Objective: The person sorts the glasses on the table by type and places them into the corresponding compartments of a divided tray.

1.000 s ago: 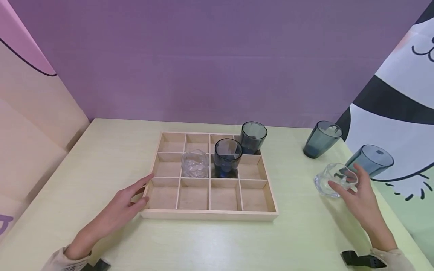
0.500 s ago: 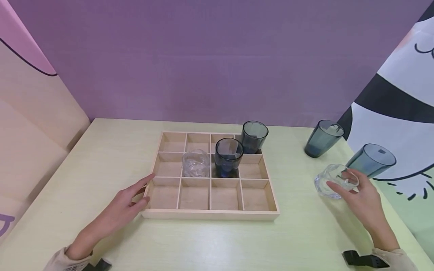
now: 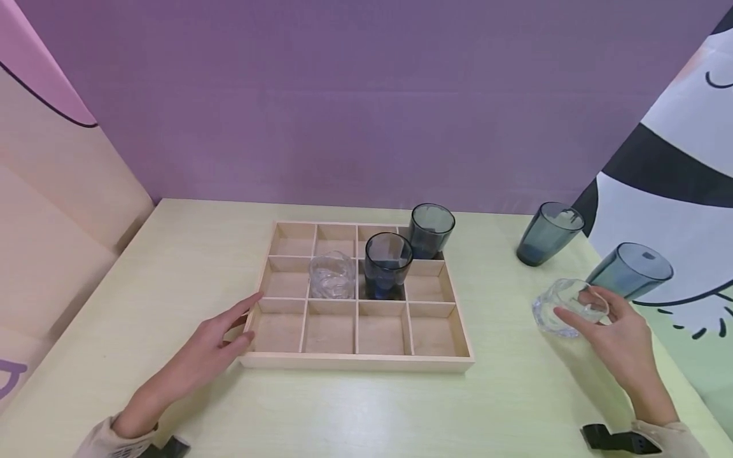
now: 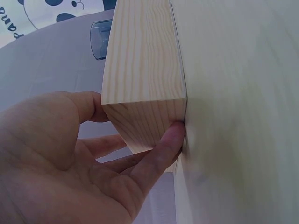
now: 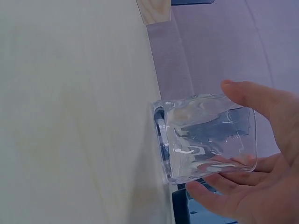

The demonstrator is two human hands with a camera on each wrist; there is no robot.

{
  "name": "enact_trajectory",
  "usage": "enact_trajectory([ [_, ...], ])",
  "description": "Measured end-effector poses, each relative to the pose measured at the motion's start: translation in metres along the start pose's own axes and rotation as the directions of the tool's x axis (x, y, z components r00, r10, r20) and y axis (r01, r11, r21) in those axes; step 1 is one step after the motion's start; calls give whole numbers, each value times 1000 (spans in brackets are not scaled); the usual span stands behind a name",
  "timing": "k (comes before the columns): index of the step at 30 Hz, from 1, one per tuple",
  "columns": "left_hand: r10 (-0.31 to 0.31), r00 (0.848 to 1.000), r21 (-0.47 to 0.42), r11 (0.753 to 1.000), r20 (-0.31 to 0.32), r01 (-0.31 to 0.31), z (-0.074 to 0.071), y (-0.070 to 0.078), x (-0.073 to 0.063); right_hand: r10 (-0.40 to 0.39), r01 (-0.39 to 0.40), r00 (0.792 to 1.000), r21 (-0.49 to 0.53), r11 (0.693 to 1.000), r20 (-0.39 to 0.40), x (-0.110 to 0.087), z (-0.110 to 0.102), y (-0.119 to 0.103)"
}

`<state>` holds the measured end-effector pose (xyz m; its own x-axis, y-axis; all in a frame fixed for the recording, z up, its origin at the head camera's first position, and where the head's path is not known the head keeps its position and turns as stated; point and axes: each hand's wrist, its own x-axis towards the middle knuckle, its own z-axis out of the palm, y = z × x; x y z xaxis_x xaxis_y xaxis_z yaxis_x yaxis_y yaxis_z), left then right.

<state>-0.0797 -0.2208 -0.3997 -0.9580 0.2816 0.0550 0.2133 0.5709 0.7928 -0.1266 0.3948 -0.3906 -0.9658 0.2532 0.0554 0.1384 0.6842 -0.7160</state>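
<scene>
At the right of the head view, my right hand [image 3: 621, 340] grips a clear wavy glass [image 3: 564, 308] by its sides, thumb toward the tray and fingers on the other side. The glass stands upright, its base at the table in the right wrist view. My left hand [image 3: 206, 346] touches the left side of a divided wooden tray [image 3: 355, 364] with extended fingers; the left wrist view shows fingertips against its wooden wall [image 4: 147, 123]. Another clear glass [image 3: 332, 277] and a dark tumbler [image 3: 386, 267] sit side by side in the middle row. A second dark tumbler [image 3: 431, 232] occupies the back right compartment.
Two more tinted tumblers, a farther one [image 3: 550, 235] and a nearer one [image 3: 630, 270], stand near the table's right edge, the nearer one just behind the right hand. A purple wall [image 3: 355, 127] rises behind the pale table [image 3: 343, 413].
My right hand's fingers have closed in around the clear glass, the raised index finger coming down behind its rim. The left hand stays at the tray; the view shifts slightly.
</scene>
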Motion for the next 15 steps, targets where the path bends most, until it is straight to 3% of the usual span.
enact_trajectory([
  [15,-6,1000,-13,1000,9,6,1,-4,2,-45,44,999,-21,999,-25,-4,-2,-11],
])
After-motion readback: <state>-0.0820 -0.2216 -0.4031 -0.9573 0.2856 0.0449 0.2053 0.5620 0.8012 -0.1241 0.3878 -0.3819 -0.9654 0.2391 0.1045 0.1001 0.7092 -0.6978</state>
